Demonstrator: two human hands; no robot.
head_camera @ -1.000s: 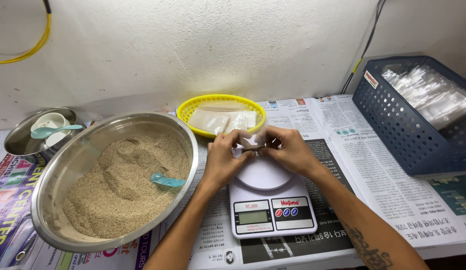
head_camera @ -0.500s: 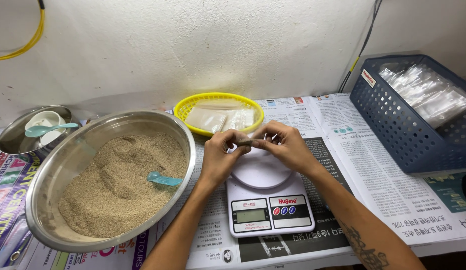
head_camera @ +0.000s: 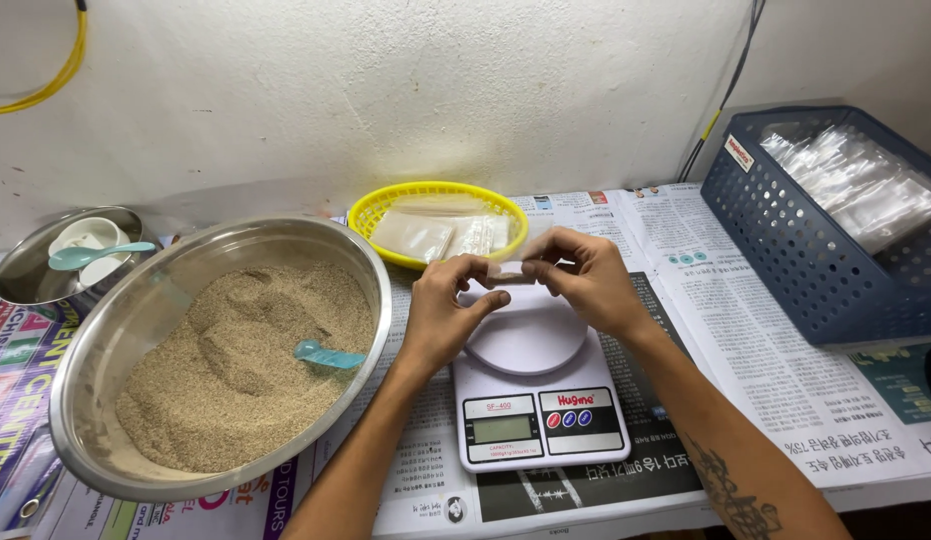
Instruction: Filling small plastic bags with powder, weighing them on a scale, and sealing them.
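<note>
Both hands pinch a small clear packet (head_camera: 508, 270) between them, left hand (head_camera: 441, 310) and right hand (head_camera: 586, 280), just above the white kitchen scale (head_camera: 536, 400) near the desk's front edge.

Both my hands are up over the white kitchen scale (head_camera: 534, 385). My left hand (head_camera: 444, 312) and right hand (head_camera: 584, 278) pinch a small clear packet (head_camera: 508, 271) between the fingertips, just above the scale's round plate. Big steel bowl (head_camera: 116, 330) of tan grain sits left, with a teal scoop (head_camera: 326, 355) lying in it. Yellow basket (head_camera: 386, 205) with filled packets behind. Blue crate (head_camera: 786, 260) of empty bags on the right. Newspaper (head_camera: 786, 370) underneath.
</note>
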